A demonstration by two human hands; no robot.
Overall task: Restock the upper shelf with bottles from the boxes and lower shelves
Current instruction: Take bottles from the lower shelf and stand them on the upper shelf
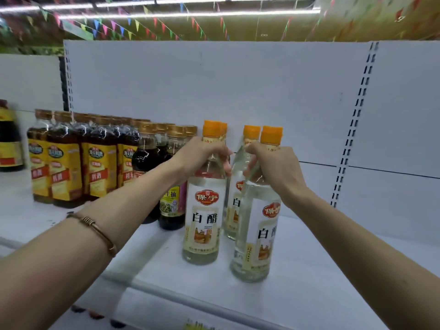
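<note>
1. Left hand (202, 154) is closed around the neck of one vinegar bottle (203, 220) — it stands on the upper shelf (309, 270).
2. Right hand (273, 170) I see gripping the neck of a second bottle (256, 236) — near the shelf's front, just beside the first.
3. Dark sauce bottles (78, 158) stand to the left.

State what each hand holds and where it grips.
The left hand grips the neck of a clear vinegar bottle; the right hand grips the neck of another vinegar bottle.
</note>
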